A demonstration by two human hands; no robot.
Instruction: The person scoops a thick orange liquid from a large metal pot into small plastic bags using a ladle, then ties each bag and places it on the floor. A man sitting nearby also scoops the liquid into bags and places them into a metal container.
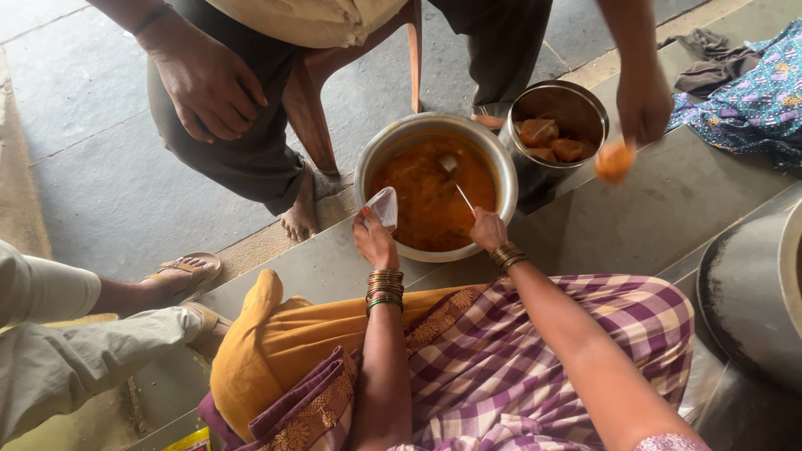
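Ladling has barely begun: the right hand (488, 229) grips the ladle (451, 171) in the curry pot (434, 185), while the left hand (374, 240) pinches an apparently empty pouch (384, 206) at the pot's 8 o'clock rim.

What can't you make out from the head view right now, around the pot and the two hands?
- Ladle: bowl sunk in the orange curry; its load is hidden.
- Small clear bag in the left hand: contents too small to tell.
- Right hand: its grip on the handle faces away.
- Second pot: the lower wall is hidden behind the big pot.
- Orange bag in another person's hand: blurred.
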